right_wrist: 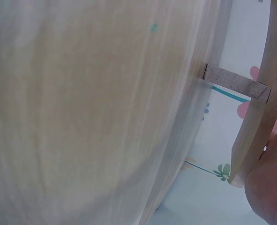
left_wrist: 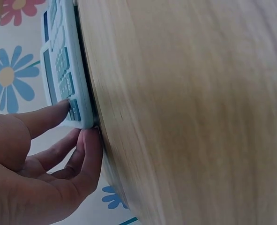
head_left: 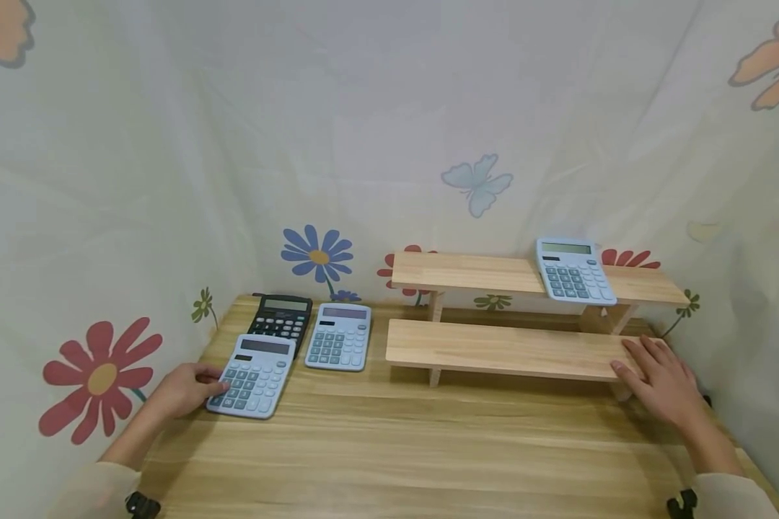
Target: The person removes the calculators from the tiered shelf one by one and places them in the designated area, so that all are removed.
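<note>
At the table's left side my left hand [head_left: 185,391] pinches the near left corner of a light blue calculator [head_left: 253,378]. In the left wrist view the thumb [left_wrist: 51,117] lies over its bottom keys, with the other fingers at the edge beneath. This calculator overlaps a black calculator [head_left: 282,321], hiding its lower part. A second light blue calculator [head_left: 339,337] lies just to the right. My right hand [head_left: 662,378] rests with fingers extended on the right end of the lower board [head_left: 493,349] of a two-tier wooden stand. Only part of that hand [right_wrist: 269,183] shows in the right wrist view.
Another light blue calculator [head_left: 574,270] leans tilted on the stand's upper board [head_left: 467,272], right of its middle. The stand sits at the back right of the wooden table [head_left: 428,447]. Flower-printed cloth [head_left: 389,144] encloses the table behind and at both sides.
</note>
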### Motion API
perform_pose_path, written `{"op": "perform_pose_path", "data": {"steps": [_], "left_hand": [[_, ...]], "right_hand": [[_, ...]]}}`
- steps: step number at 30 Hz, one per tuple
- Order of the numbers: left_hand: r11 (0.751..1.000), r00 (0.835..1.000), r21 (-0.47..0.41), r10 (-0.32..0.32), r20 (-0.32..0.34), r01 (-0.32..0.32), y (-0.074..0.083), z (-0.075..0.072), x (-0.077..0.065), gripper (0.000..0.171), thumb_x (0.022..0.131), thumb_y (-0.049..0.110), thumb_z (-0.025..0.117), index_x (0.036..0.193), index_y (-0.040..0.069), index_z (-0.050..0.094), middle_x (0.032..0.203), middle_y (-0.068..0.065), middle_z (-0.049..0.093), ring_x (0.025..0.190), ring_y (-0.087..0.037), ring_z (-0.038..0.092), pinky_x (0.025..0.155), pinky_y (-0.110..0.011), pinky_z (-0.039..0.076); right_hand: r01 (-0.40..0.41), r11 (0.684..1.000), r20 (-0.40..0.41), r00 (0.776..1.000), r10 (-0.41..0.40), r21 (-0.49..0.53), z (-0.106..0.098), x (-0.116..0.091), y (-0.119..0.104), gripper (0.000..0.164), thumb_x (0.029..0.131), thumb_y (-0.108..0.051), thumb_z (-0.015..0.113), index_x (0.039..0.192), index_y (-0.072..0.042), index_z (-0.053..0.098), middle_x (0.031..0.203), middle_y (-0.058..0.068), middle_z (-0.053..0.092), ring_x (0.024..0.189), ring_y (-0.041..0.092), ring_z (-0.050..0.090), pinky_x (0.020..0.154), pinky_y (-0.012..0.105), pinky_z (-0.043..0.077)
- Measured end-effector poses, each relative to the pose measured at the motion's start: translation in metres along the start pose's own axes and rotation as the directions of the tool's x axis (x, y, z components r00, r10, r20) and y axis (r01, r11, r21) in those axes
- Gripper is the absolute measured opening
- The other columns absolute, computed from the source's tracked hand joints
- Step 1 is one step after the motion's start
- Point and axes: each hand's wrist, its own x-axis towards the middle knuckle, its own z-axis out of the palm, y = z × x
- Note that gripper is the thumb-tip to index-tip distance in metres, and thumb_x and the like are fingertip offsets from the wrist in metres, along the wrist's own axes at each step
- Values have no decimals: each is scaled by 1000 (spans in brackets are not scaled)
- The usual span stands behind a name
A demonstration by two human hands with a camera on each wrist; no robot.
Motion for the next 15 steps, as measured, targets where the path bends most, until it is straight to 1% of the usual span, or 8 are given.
{"op": "perform_pose_path", "data": {"steps": [3, 5, 8, 10, 12, 14, 15], "left_hand": [[1000, 1000, 11, -1, -1, 1, 1, -2, 0, 56, 99, 29, 76, 132, -14, 60, 110, -24, 66, 99, -35, 58, 91, -50, 55], [1000, 1000, 28, 11, -12, -10, 3, -5, -1, 56, 99, 30, 75, 132, -14, 60, 110, -24, 67, 99, -35, 59, 91, -52, 55], [998, 998, 57, 36, -51, -33, 11, -11, -6, 58, 100, 32, 73, 133, -13, 59, 113, -25, 67, 101, -37, 60, 93, -55, 55], [995, 994, 69, 71, -83, -66, 22, -15, -11, 59, 101, 33, 72, 133, -14, 58, 116, -28, 67, 104, -41, 61, 94, -58, 55], [991, 988, 83, 110, -110, -101, 38, -16, -17, 59, 102, 34, 71, 135, -13, 57, 119, -30, 66, 109, -45, 62, 97, -60, 56], [984, 977, 90, 167, -136, -155, 57, -15, -24, 58, 102, 33, 72, 136, -12, 57, 122, -30, 66, 113, -47, 63, 97, -61, 57], [976, 967, 100, 206, -147, -193, 67, -14, -28, 58, 102, 33, 72, 136, -12, 58, 122, -30, 67, 114, -47, 64, 96, -61, 57]], "right_hand": [[2, 1000, -2, 1000, -2, 0, 1, -1, 1, 76, 109, -53, 48, 160, 1, 35, 162, 40, 26, 151, 61, 13, 108, 88, 13], [2, 1000, -2, 1000, -2, 0, 2, -1, 1, 76, 109, -53, 48, 160, 1, 35, 162, 39, 26, 151, 61, 13, 108, 88, 14], [2, 1000, 0, 1000, -2, 2, 2, 0, 1, 76, 109, -53, 48, 161, 1, 34, 163, 39, 25, 153, 60, 10, 108, 88, 13], [1, 1000, 1, 1000, -1, 5, 2, 0, 1, 76, 109, -52, 48, 161, 1, 33, 163, 39, 24, 154, 60, 8, 108, 89, 12], [0, 1000, 2, 1000, 0, 8, 2, -1, 0, 76, 109, -52, 48, 161, 1, 33, 164, 39, 24, 155, 59, 6, 108, 89, 12], [0, 1000, 2, 1000, 0, 9, 1, -1, 0, 76, 109, -52, 48, 161, 1, 33, 163, 39, 24, 154, 59, 7, 108, 89, 12], [-1, 1000, 4, 1000, 1, 8, 1, -1, 0, 76, 109, -52, 48, 161, 1, 33, 163, 39, 24, 154, 60, 8, 108, 89, 12]]}}
